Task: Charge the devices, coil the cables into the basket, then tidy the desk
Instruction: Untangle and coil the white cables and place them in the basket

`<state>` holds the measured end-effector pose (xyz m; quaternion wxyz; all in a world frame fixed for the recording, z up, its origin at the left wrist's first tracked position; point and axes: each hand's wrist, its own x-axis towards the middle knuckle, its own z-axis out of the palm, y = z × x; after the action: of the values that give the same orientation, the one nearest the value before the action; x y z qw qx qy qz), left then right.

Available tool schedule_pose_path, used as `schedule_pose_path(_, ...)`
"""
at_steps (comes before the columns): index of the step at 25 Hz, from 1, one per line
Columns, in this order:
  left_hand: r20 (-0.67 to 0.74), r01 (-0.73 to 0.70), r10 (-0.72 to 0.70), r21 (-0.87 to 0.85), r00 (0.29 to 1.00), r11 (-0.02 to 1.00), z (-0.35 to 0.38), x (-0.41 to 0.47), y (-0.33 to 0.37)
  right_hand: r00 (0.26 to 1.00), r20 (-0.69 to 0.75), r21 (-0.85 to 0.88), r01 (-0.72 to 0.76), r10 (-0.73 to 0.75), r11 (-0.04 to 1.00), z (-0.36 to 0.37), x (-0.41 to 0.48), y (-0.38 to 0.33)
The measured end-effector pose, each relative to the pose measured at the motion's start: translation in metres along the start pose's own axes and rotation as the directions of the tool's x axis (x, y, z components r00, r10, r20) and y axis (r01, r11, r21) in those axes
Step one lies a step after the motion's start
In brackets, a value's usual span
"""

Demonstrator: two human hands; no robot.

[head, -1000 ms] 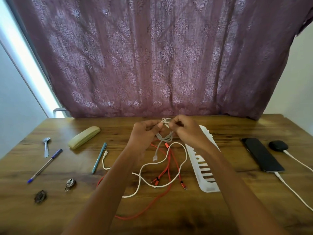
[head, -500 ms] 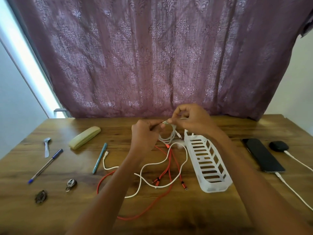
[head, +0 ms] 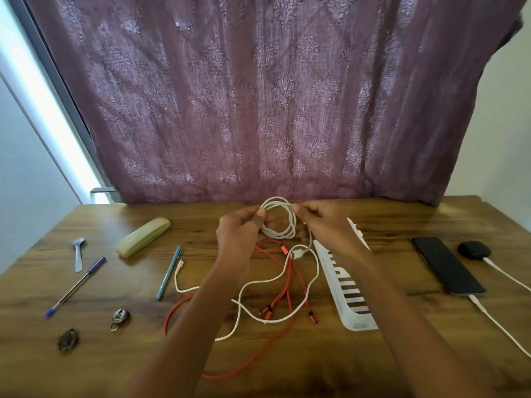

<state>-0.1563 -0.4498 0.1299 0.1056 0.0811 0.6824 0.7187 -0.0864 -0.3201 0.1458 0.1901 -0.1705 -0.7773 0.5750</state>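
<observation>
A white cable wound into a small coil (head: 280, 218) hangs above the desk between both hands. My left hand (head: 240, 235) pinches its left side and my right hand (head: 323, 225) pinches its right side. The coil's loose end with its plug (head: 297, 253) dangles below my right hand. On the desk beneath lie a second white cable (head: 287, 285) and a red multi-head cable (head: 283, 300), tangled together. The white slatted basket (head: 349, 297) lies to the right, partly hidden by my right forearm. A black phone (head: 446, 265) and a black earbud case (head: 472, 249) each have a white cable plugged in.
On the left of the wooden desk (head: 402, 354) lie a cream case (head: 143, 237), a teal pen (head: 169, 271), a blue pen (head: 76, 285), a spoon (head: 78, 252), a small padlock (head: 119, 317) and a dark clip (head: 68, 339). A purple curtain (head: 258, 96) hangs behind.
The coil has been turned to face me as an open ring, and my right hand has dropped to its right side. The view shifted, so my right forearm covers more of the basket.
</observation>
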Motion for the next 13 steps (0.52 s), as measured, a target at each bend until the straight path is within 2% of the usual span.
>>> schedule_pose_path(2, 0.047, 0.015, -0.015, 0.019, 0.999, 1.000, -0.001, -0.001, -0.006, 0.998, 0.002, 0.127, -0.057, 0.057, 0.990, 0.004, 0.000, -0.002)
schedule_pose_path(4, 0.105, -0.035, 0.018, 0.166, 0.994, 0.985, -0.006, -0.003, -0.008, 0.997, 0.034, 0.162, -0.077, 0.072, 0.984, 0.002, 0.001, -0.005)
schedule_pose_path(5, 0.129, -0.100, 0.064, 0.296, 0.990, 0.950, -0.008, -0.004, -0.006, 0.996, 0.057, 0.145, -0.078, 0.070, 0.986, 0.001, 0.001, -0.006)
schedule_pose_path(7, 0.186, -0.291, 0.226, 0.534, 0.956, 0.793, -0.011, -0.004, 0.002, 0.994, 0.089, 0.086, -0.068, 0.060, 0.994, -0.002, 0.002, -0.008)
schedule_pose_path(9, 0.320, -0.523, 0.422, 0.627, 0.849, 0.577, -0.013, 0.000, 0.008, 0.993, 0.099, 0.036, -0.060, 0.056, 0.998, -0.002, 0.004, -0.009)
schedule_pose_path(11, 0.473, -0.693, 0.522, 0.605, 0.709, 0.393, -0.013, 0.008, 0.009, 0.992, 0.120, 0.013, -0.033, 0.031, 0.999, -0.001, 0.005, -0.012)
schedule_pose_path(12, 0.515, -0.732, 0.535, 0.578, 0.670, 0.360, -0.013, 0.010, 0.008, 0.991, 0.131, 0.027, -0.020, 0.016, 0.999, -0.001, 0.006, -0.013)
schedule_pose_path(13, 0.530, -0.746, 0.535, 0.552, 0.659, 0.373, -0.012, 0.010, 0.009, 0.990, 0.139, 0.051, -0.009, 0.001, 0.999, -0.001, 0.007, -0.013)
